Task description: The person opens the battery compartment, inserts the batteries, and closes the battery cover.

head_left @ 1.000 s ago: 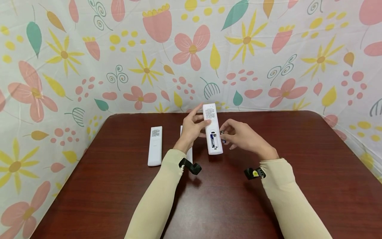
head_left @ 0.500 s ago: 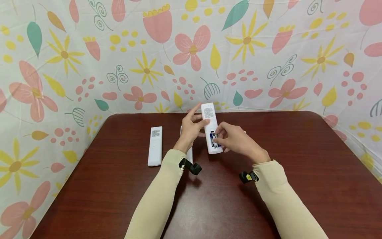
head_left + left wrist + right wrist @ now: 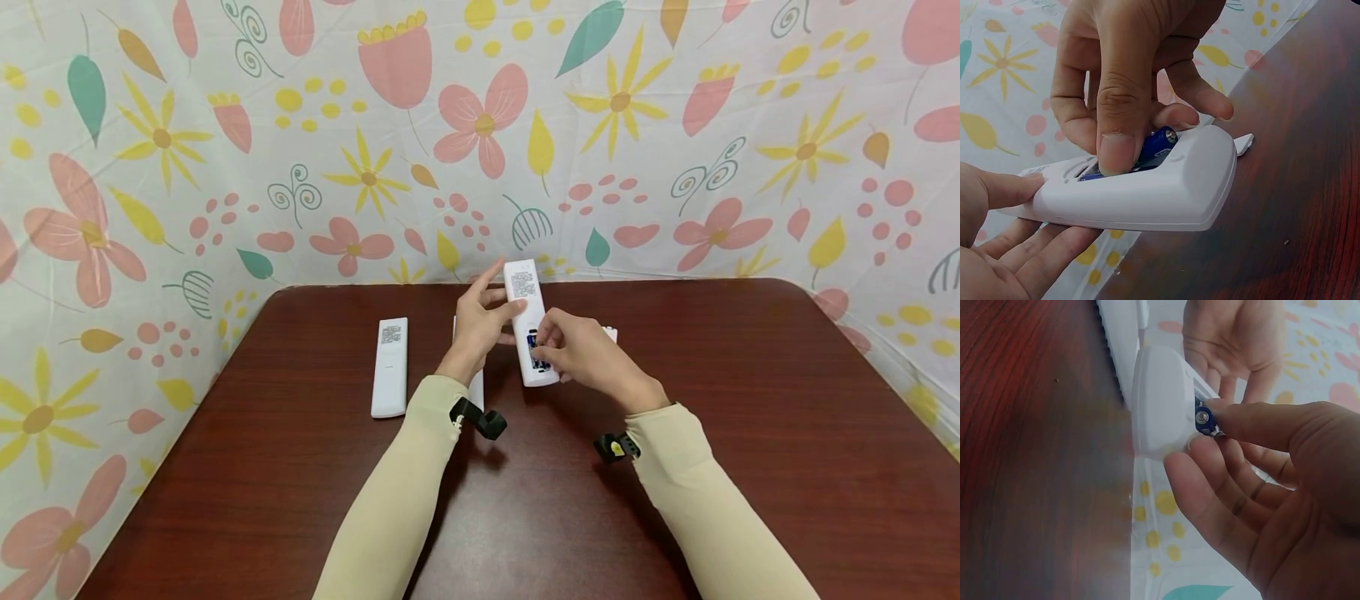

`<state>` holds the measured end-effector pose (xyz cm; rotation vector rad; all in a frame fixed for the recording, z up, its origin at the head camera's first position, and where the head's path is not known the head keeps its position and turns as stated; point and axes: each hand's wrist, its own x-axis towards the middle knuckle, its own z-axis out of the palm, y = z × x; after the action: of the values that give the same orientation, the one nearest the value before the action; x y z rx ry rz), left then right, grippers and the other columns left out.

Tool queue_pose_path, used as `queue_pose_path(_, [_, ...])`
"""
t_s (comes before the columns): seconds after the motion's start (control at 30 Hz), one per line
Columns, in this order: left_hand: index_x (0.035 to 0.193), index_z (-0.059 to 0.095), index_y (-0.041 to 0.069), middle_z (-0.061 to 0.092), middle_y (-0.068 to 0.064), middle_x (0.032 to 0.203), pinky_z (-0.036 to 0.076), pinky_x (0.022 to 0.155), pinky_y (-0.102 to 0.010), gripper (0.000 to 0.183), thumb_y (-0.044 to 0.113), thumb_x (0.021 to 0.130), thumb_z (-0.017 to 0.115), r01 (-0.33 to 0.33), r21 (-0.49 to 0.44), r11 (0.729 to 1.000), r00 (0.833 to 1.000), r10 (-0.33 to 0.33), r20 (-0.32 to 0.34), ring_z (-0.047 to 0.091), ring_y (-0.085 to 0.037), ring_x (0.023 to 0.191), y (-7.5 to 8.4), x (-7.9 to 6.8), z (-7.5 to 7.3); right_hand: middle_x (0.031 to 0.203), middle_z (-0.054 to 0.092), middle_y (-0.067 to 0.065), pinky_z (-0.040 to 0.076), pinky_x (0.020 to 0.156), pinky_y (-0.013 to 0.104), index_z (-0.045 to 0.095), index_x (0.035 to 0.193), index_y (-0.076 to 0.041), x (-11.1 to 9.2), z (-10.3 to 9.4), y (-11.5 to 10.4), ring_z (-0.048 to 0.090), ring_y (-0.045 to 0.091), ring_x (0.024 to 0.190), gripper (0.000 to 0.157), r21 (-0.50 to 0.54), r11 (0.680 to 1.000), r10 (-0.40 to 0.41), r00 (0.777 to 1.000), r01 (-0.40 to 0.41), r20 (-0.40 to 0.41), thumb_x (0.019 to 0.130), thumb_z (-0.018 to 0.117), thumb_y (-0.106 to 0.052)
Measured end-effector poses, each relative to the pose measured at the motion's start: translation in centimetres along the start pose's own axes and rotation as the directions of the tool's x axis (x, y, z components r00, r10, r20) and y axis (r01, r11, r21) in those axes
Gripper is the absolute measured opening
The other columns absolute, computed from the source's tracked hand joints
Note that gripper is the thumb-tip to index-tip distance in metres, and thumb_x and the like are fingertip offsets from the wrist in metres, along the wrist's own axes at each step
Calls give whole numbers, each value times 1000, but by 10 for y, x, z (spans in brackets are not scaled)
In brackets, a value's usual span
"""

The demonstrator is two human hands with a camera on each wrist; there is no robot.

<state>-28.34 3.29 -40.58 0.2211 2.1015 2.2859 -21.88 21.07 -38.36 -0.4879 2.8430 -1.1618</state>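
Observation:
My left hand [image 3: 480, 325] grips a white remote control [image 3: 523, 283] from its left side, back facing up and raised off the table. Its battery compartment is uncovered near the lower end. With thumb and fingers, my right hand [image 3: 592, 354] pinches a blue battery [image 3: 1159, 145] at that compartment. One end of the battery still sticks up above the rim in the left wrist view. Another blue battery lies in the compartment, largely hidden by my right thumb. In the right wrist view, the battery's metal end [image 3: 1203, 417] shows beside the remote's lower end.
A second white remote [image 3: 390, 367] lies back-up on the dark wooden table [image 3: 525, 517], to the left. Another long white object [image 3: 477, 392] lies partly hidden beneath my left hand. A small white piece [image 3: 611, 333] shows behind my right hand. A flowered cloth [image 3: 480, 200] hangs behind the table.
My right hand has moved left, bringing the battery from beside the remote into its compartment. The left hand has shifted the remote very slightly left.

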Motion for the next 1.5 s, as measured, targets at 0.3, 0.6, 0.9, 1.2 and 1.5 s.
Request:
queue_pose_path(0.3, [153,58,42,73,-6,118,65,63,-48,71,3,97,79,-5,-8,1000,1000,5,-4,77,-28,85,0,1,-2,81,66,6,60,58,36,66,99,-7,0,-2,1,65,26,65,9,1,999,-42,999,42,28,100,75,-6])
queue_pose_path(0.6, [154,57,41,73,-7,119,65,61,-42,72,3,97,78,11,-25,1000,1000,-10,19,77,-31,89,3,1,-3,114,68,14,61,77,43,57,142,-3,-2,-17,7,71,28,94,61,11,997,-71,996,72,-59,91,88,-15])
queue_pose_path(0.9, [155,55,42,72,-7,121,66,63,-44,72,5,98,78,3,-15,1000,999,-3,53,78,-30,89,4,0,-5,146,55,23,62,87,45,7,173,-20,-3,-19,15,73,30,105,121,125,992,-41,993,27,108,87,92,-14])
queue_pose_path(1.2, [159,52,35,72,-9,123,66,64,-44,72,5,99,77,-5,-12,1000,998,6,70,78,-30,90,4,1,-5,142,54,23,65,79,42,8,173,-20,-3,-16,15,73,29,100,116,189,982,-7,993,-16,119,90,88,-9])
queue_pose_path(1.5, [157,54,40,71,-8,124,66,64,-44,71,6,99,77,3,-5,1000,997,-3,72,77,-30,91,4,0,-6,130,59,23,66,70,43,12,173,-20,-1,-13,17,72,29,94,111,212,977,-12,993,-12,115,91,85,-3])
